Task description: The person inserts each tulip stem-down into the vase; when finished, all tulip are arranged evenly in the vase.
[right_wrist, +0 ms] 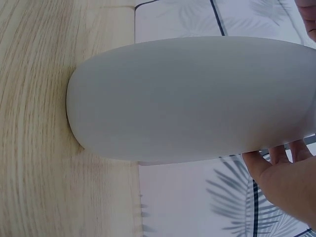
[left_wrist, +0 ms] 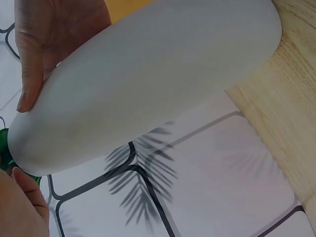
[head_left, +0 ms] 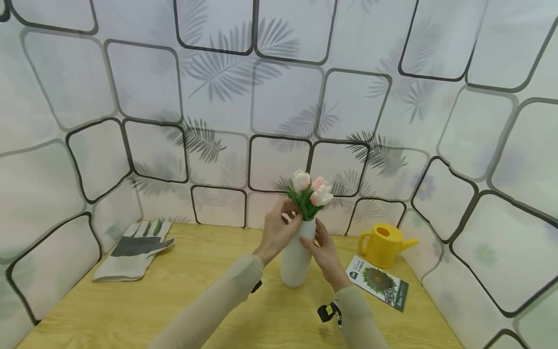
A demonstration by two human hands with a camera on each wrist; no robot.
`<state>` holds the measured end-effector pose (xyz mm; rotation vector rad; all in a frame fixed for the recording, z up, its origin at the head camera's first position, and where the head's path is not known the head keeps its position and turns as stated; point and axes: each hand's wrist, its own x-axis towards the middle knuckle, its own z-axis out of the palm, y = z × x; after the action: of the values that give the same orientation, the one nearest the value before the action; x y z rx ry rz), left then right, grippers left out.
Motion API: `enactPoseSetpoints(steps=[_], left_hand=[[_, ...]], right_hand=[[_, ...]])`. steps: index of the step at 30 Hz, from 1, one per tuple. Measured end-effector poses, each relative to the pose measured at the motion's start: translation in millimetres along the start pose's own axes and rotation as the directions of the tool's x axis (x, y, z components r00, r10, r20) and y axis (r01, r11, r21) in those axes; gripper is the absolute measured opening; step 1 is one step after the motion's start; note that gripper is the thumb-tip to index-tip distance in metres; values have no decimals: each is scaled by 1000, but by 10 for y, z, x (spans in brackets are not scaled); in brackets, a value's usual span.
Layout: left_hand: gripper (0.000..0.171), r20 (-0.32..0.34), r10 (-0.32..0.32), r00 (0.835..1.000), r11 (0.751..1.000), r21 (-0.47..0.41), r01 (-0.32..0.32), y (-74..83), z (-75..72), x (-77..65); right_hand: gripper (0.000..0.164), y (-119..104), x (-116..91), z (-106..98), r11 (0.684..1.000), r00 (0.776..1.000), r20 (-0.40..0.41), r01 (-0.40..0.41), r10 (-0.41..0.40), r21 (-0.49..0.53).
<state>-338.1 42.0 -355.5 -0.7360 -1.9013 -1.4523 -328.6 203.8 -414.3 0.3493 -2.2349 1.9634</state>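
Observation:
A tall white vase (head_left: 297,259) stands upright on the wooden table. Pink and white tulips (head_left: 321,196) with green leaves rise from its mouth. Close above the rim, my left hand (head_left: 280,227) pinches the tulip stems, fingers curled behind the leaves. My right hand (head_left: 326,254) grips the vase's upper part from the right side. In the left wrist view, the right thumb lies along the vase (left_wrist: 148,84), and green leaves (left_wrist: 4,148) show at its mouth. The right wrist view has the vase (right_wrist: 187,101) with its base on the tabletop and the right fingers (right_wrist: 259,165) against its side.
Right of the vase are a yellow watering can (head_left: 381,246) and a seed packet (head_left: 379,283) with a sunflower picture. A pair of white and grey gloves (head_left: 132,249) lies at the left on the table (head_left: 209,271). Patterned cloth walls (head_left: 222,160) enclose the back and sides.

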Motion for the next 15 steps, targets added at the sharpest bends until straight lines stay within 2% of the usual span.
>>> enactPoseSetpoints(steps=[4, 8, 15], left_hand=[[28, -33, 44, 998, 999, 3, -44, 18, 19, 19], [23, -36, 59, 998, 998, 15, -58, 36, 14, 28], [14, 18, 43, 999, 999, 30, -43, 13, -10, 23]], right_hand=[[75, -23, 2, -15, 1000, 1000, -4, 8, -8, 17], [75, -17, 24, -26, 1000, 1000, -2, 12, -12, 6], [76, -21, 7, -14, 1000, 1000, -4, -2, 2, 9]])
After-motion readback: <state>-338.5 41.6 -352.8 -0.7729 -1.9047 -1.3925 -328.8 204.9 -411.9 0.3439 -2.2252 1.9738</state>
